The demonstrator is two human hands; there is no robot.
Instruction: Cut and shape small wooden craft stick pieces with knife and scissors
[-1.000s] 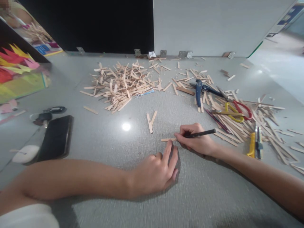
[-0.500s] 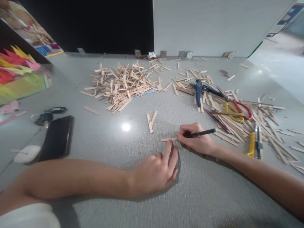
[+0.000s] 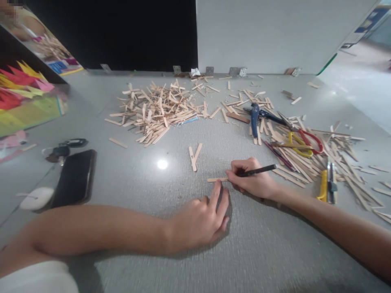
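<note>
A black pen (image 3: 259, 170) is pinched in my right hand (image 3: 252, 179), its tip end hidden behind the fingers at the right part of a flat wooden craft stick (image 3: 215, 179). The stick lies level on the grey table. My left hand (image 3: 203, 221) rests palm down on the table, fingers bent and apart, with one fingertip touching the stick's lower edge. Just beyond it, two more craft sticks (image 3: 194, 156) lie together in a V shape.
Behind is a heap of craft sticks (image 3: 159, 106). On the right, pliers-like blue cutters (image 3: 255, 118), scissors (image 3: 311, 140) and a yellow box cutter (image 3: 324, 185) lie among sticks. A phone (image 3: 73, 177), keys (image 3: 61, 151) and a white mouse (image 3: 36, 198) sit left.
The rear end of the pen has dipped slightly to the left. Both hands and the stick stay in place; the camera view shifts a little.
</note>
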